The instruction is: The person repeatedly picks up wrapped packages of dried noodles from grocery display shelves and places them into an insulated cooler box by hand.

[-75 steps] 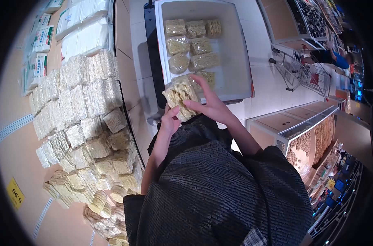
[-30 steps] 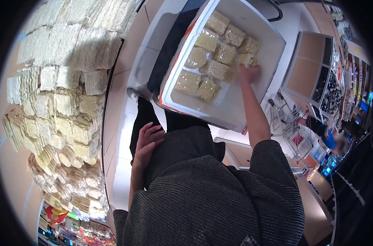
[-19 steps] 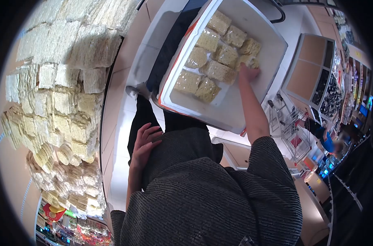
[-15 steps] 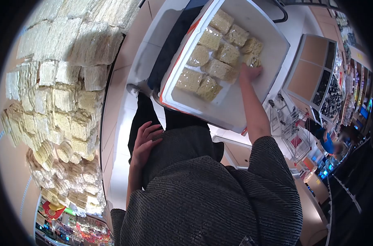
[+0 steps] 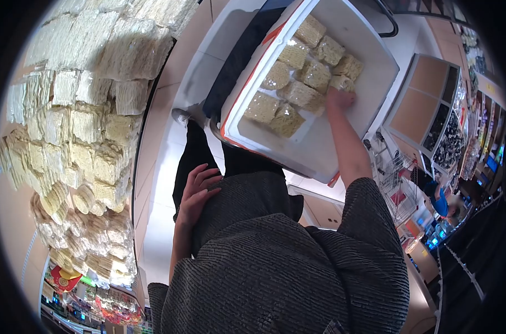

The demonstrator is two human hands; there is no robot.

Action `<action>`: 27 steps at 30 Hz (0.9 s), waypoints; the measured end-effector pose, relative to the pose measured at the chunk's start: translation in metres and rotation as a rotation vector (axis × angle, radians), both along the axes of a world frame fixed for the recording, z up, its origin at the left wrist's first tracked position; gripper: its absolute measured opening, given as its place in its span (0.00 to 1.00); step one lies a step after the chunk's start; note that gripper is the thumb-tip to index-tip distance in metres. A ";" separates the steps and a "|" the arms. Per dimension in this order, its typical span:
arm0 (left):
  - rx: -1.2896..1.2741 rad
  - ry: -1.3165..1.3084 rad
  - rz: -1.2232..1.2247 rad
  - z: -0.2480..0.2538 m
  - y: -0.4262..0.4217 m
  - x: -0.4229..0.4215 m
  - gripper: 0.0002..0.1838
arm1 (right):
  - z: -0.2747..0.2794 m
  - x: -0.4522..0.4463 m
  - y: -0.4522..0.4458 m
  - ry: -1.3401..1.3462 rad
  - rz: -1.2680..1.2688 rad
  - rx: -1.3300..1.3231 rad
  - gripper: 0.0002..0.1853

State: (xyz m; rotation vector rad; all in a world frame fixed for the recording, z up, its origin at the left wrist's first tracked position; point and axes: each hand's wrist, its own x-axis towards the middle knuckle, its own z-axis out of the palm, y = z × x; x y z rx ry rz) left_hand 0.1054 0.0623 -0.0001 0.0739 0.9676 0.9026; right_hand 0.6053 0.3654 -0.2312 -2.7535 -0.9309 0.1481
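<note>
Inside a white foam box point(image 5: 369, 67) with an orange-red outer edge lie several clear-wrapped packs of dried noodles point(image 5: 302, 96), pale yellow blocks and one round one. My right hand point(image 5: 341, 100) reaches into the box on its right side, its fingers closed on a small noodle pack point(image 5: 342, 83). That pack lies just below another noodle pack point(image 5: 348, 67). The fingertips are partly hidden by the hand and the wrapping. My left hand point(image 5: 196, 195) rests against my dark shirt near the thigh, fingers spread, holding nothing.
On the left, a long display point(image 5: 91, 106) carries stacked packs of dried noodles. The foam box stands on a dark cart with a metal handle point(image 5: 389, 28). To the right are a wire shopping cart point(image 5: 397, 178), a wood-panelled counter point(image 5: 422, 97) and a person in blue point(image 5: 441, 205).
The view has shifted slightly, so the box appears a little lower and to the right. My right hand stays at the same noodle pack; my left hand has not moved.
</note>
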 end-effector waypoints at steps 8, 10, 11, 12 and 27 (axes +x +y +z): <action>-0.022 -0.007 0.019 -0.003 -0.006 -0.002 0.48 | -0.007 0.007 0.000 0.101 0.034 -0.054 0.46; -0.017 -0.002 0.022 -0.004 -0.006 -0.004 0.48 | -0.021 0.008 0.003 -0.004 0.047 -0.106 0.44; -0.016 0.000 0.022 -0.004 -0.007 -0.004 0.48 | -0.017 -0.001 0.001 -0.091 0.045 -0.156 0.43; -0.016 0.003 0.024 -0.003 -0.007 -0.005 0.48 | -0.015 -0.008 0.001 -0.179 0.043 -0.206 0.42; 0.052 0.264 0.279 0.013 -0.017 -0.066 0.33 | -0.006 0.001 -0.008 -0.227 0.038 -0.259 0.42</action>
